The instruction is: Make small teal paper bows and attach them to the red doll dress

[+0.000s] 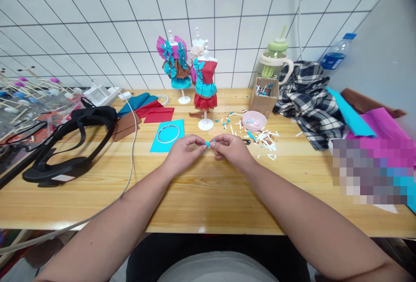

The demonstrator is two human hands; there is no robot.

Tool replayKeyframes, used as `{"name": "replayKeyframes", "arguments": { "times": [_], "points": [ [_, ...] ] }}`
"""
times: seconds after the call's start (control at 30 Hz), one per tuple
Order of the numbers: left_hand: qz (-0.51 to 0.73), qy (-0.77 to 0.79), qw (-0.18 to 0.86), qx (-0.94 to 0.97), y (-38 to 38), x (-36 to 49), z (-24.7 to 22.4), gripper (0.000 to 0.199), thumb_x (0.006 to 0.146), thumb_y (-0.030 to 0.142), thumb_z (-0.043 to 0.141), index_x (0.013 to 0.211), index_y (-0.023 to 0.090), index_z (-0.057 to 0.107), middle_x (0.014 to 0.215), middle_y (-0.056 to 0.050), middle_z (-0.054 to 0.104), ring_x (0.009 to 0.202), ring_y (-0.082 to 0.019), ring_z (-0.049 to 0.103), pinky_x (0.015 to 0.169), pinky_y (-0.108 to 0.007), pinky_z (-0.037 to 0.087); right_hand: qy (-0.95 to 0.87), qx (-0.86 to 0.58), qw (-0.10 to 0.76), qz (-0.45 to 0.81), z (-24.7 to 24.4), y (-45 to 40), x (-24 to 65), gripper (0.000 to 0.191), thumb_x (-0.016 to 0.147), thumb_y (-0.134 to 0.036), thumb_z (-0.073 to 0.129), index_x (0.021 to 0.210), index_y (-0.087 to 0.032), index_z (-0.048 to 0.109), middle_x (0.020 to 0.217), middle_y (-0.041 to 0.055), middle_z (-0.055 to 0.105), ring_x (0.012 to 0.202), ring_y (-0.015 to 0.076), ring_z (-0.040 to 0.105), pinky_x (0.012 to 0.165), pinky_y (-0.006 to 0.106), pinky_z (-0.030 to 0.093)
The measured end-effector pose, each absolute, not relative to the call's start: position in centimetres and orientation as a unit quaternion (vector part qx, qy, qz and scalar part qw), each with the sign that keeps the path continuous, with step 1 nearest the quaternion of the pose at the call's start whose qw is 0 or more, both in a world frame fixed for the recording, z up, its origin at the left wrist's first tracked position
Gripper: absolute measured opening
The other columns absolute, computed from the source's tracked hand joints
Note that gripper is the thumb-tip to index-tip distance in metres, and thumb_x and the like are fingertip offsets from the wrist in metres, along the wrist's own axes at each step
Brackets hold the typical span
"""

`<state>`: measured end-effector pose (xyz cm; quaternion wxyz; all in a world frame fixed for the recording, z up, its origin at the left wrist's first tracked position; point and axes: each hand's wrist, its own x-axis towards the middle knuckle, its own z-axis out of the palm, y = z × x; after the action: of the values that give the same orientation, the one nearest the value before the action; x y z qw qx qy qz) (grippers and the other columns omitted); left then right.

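Note:
Between my two hands is a small blue piece [208,144], pinched from both sides. My left hand [185,152] grips its left end with thumb and fingertips, and my right hand [232,148] closes on its right side. Just behind stands a small white dress form in a red and blue dress [206,84]. A bright blue sheet [156,144] lies left of my left hand with a silver ring [168,134] on it. Beyond my right hand are a pink bowl [254,121] and scattered white strips [267,141]. A black object, partly hidden, lies beside my right hand.
Another dressed form [175,63] stands by the tiled wall. On the left lie a black headset [65,167], a white cable [132,156], and red and brown sheets. A cardboard box [264,100], green-lidded cup [275,58], checked cloth [305,104] and bottle [338,52] are right.

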<state>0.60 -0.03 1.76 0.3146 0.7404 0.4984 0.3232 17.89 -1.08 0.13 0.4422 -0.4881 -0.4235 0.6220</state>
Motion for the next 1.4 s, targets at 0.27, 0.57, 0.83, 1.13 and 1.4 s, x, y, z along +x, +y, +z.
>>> {"name": "replayKeyframes", "arguments": {
  "times": [0.27,0.57,0.83,1.13,1.4],
  "points": [
    [0.326,0.495,0.301,0.747,-0.1,0.6,1.9,0.017,0.076,0.037,0.064,0.076,0.021,0.067,0.083,-0.003,0.070,0.082,-0.020,0.062,0.081,-0.031,0.047,-0.421,-0.477,0.430,0.640,0.7,-1.3,18.1,0.024,0.063,-0.033,0.077,0.074,-0.015,0.066,0.067,-0.0018,0.060,0.058,0.0066,0.054,0.052,0.019,0.052],
    [0.334,0.491,0.297,0.748,0.2,0.2,1.5,0.016,0.077,0.037,0.066,0.078,0.021,0.069,0.083,-0.003,0.070,0.082,-0.020,0.062,0.079,-0.031,0.046,-0.508,-0.508,0.443,0.537,0.1,-0.8,18.7,0.020,0.069,-0.034,0.069,0.081,-0.017,0.067,0.072,0.0001,0.059,0.055,0.0080,0.049,0.044,0.019,0.049],
    [0.326,0.420,0.066,0.845,0.5,-1.0,1.7,0.014,0.083,0.032,0.061,0.086,0.029,0.074,0.085,-0.004,0.070,0.085,-0.021,0.061,0.099,-0.042,0.034,-0.345,-0.467,0.403,0.707,1.3,-1.1,19.5,0.034,0.077,-0.033,0.062,0.107,-0.019,0.060,0.097,0.0070,0.064,0.061,0.0104,0.055,0.047,0.025,0.054],
    [0.317,0.403,0.035,0.858,-0.2,-0.7,2.3,0.023,0.089,0.031,0.053,0.105,0.028,0.069,0.093,-0.003,0.071,0.092,-0.019,0.060,0.103,-0.045,0.031,-0.383,-0.468,0.400,0.689,1.0,-0.9,19.5,0.043,0.068,-0.019,0.071,0.110,-0.021,0.058,0.073,-0.0033,0.059,0.052,0.0068,0.049,0.043,0.021,0.052],
    [0.267,0.495,0.434,0.703,-0.3,0.9,1.4,0.041,0.077,0.054,0.060,0.082,0.015,0.070,0.079,-0.004,0.070,0.074,-0.018,0.061,0.065,-0.026,0.045,-0.500,-0.495,0.465,0.537,0.3,-1.1,18.1,0.036,0.071,-0.026,0.066,0.105,-0.020,0.057,0.084,0.0008,0.064,0.059,0.0093,0.055,0.038,0.016,0.047]
  ]
}}
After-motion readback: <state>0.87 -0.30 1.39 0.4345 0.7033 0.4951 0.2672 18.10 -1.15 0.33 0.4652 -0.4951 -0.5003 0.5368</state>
